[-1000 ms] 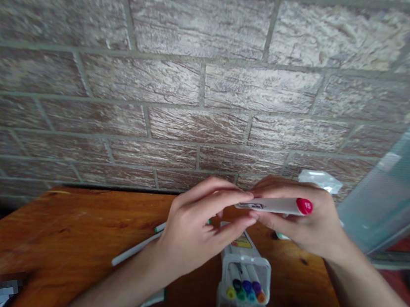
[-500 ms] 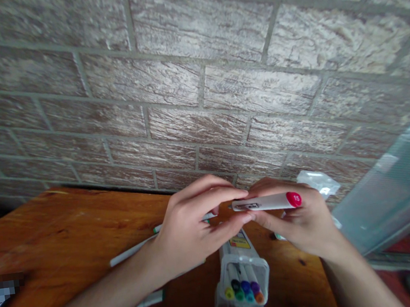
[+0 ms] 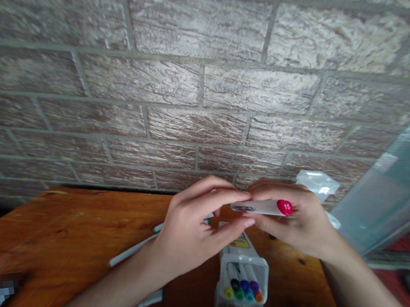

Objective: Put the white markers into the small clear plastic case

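Note:
A white marker (image 3: 266, 207) with a red end numbered 15 lies nearly level between my two hands, above the table. My left hand (image 3: 195, 224) pinches it near its left end, index finger above and thumb below. From the other side my right hand (image 3: 295, 217) grips it, fingers curled behind and thumb under. Below them stands a clear plastic marker case (image 3: 266, 270), its open end toward me. Several markers (image 3: 245, 285) with yellow, black, green, blue, purple and orange ends lie inside the case.
Loose white markers (image 3: 131, 252) lie on the wooden table (image 3: 68, 225), partly behind my left arm. A crumpled clear plastic piece (image 3: 319, 184) sits beyond my right hand. The brick wall (image 3: 189, 85) rises behind the table, and a glass panel (image 3: 392, 190) stands at right.
The marker has shifted and tilted a little, its red end now lower and farther left. The dark tip at its left end no longer shows. Both hands stay nearly in place.

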`<state>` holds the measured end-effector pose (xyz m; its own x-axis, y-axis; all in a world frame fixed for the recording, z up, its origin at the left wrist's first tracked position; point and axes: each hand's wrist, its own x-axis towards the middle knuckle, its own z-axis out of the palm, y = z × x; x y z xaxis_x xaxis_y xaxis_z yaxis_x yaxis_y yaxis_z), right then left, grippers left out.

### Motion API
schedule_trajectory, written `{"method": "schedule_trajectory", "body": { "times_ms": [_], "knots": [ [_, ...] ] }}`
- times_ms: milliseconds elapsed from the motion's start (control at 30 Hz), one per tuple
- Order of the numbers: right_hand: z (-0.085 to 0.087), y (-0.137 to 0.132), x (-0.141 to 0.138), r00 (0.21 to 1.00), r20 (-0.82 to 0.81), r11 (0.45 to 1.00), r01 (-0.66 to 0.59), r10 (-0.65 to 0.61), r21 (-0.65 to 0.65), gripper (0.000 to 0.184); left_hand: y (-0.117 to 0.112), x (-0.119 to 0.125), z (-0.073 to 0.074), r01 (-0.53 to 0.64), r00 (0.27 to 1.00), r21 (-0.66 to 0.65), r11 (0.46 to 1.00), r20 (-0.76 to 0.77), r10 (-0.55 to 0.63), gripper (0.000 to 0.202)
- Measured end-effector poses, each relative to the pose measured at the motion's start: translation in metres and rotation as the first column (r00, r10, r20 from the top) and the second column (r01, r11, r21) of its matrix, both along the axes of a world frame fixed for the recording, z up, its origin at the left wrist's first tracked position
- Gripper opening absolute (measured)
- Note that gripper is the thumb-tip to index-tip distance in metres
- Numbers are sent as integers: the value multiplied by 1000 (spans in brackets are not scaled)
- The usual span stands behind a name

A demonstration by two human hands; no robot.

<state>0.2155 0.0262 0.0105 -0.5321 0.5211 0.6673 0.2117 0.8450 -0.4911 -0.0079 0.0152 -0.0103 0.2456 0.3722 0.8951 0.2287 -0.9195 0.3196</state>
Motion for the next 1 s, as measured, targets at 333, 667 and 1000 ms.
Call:
{"method": "schedule_trajectory", "body": {
  "times_ms": [333, 667, 1000],
  "knots": [
    [0, -1, 2, 1000, 10, 1000, -4, 4, 13, 16, 0, 1, 0, 2, 1000, 8, 1000, -28, -2, 26],
    [-2, 1, 2, 999, 31, 1000, -16, 15, 5, 24, 0, 2, 0, 7, 999, -21, 1000, -41, -8, 24],
    [-2, 1, 1, 999, 48, 1000, -26, 26, 6, 25, 0, 3, -1, 27, 999, -16, 999, -31, -28, 23]
  ]
}}
